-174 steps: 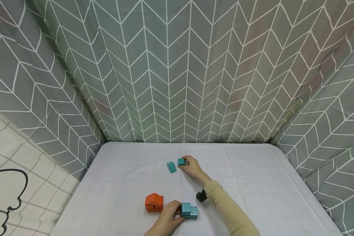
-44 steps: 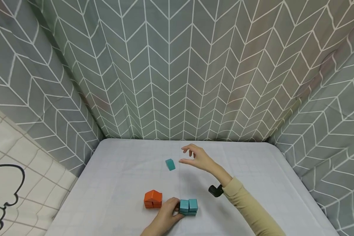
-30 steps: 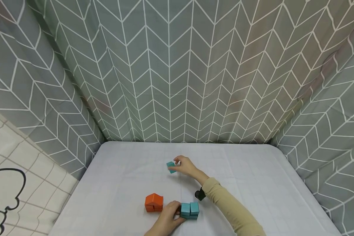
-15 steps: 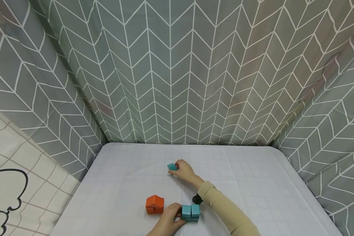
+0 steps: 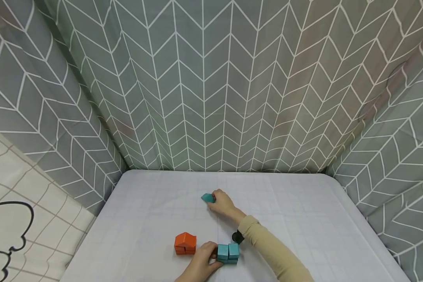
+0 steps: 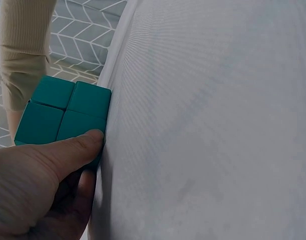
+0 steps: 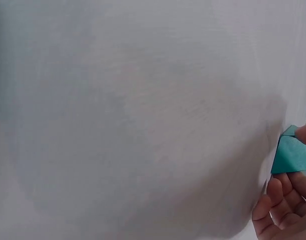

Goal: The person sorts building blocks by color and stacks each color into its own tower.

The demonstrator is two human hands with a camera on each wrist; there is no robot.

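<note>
Behind head view only: orange block [image 5: 185, 243]

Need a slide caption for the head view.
Right hand pinches a small teal block; left hand holds stacked teal cubes beside an orange block house.

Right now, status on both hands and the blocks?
Left hand holds the teal block stack. Right hand pinches the loose teal block. Orange block pile sits left, apart from both.
</note>
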